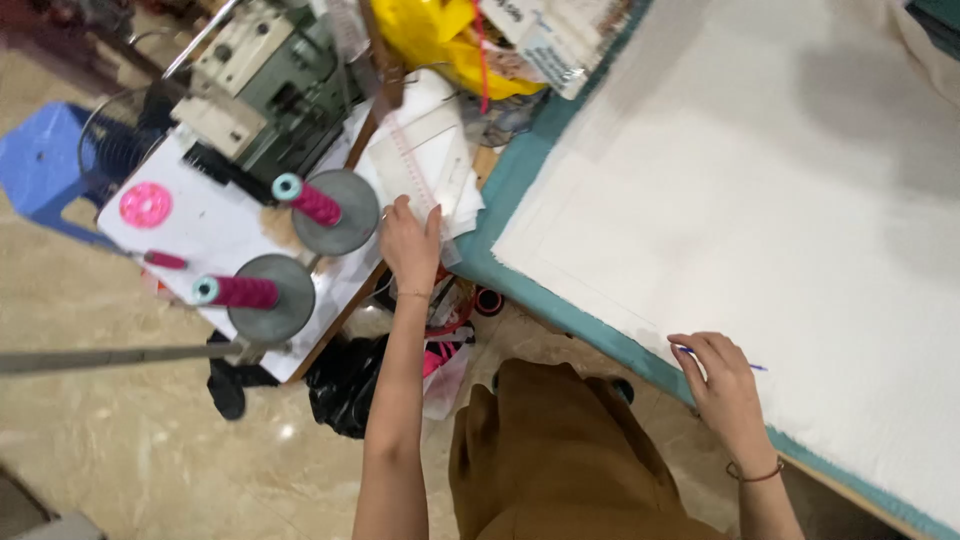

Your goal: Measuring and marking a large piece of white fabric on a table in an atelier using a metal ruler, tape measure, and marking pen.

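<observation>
My left hand (411, 243) reaches out to a clear plastic ruler (428, 160) lying on white sheets on a side table, its fingers resting on the ruler's near end. My right hand (727, 385) lies on the near edge of a large white fabric (780, 200) spread over a teal-covered table (520, 175). It holds a thin purple pen (755, 367) that points right across the cloth.
A green-and-cream sewing machine (275, 75) stands at the upper left, with two pink thread spools (315, 203) on grey discs beside it. A blue plastic stool (45, 160) sits at far left. Yellow bags (440, 40) lie at the top. Black and pink bags (350, 380) rest on the tiled floor.
</observation>
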